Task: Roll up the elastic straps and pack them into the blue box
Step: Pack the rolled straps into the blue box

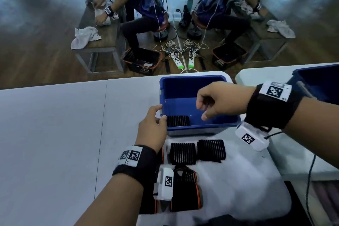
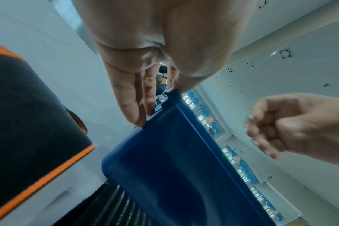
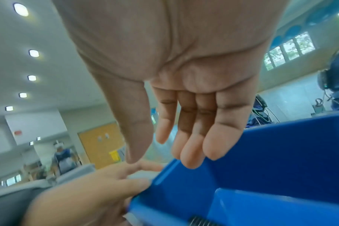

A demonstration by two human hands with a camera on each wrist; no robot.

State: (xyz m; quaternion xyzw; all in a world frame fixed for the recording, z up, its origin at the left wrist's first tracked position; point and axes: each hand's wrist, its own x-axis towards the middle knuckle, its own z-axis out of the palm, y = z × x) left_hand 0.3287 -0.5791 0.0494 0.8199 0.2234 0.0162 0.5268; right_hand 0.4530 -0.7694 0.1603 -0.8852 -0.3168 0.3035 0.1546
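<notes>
- Nearest to you on the bench (image 1: 55,124), 1 orange-edged black strap (image 1: 185,196) lies flat and partly under the left wrist unit. Treat it as not yet rolled. A second orange-edged piece shows at the left wrist, too hidden to judge.
- Just beyond it, 2 rolled black straps (image 1: 183,153) lie side by side on the bench, outside the box. Judge these as rolled and waiting to be packed.
- Your left hand (image 1: 153,124) pinches the near-left corner of the blue box (image 1: 183,88) between thumb and fingers.
- Inside the box, 1 packed strap (image 1: 178,120) lies against the near wall, at the left corner.
- Your right hand (image 1: 220,100) hovers over the box interior. Its grip is loose, fingers hanging relaxed, holding nothing.
- Estimate progress as early: 1 strap packed, at least 3 left.
- No brand or readable writing is visible. The wrist units carry only square black-and-white code markers.
</notes>
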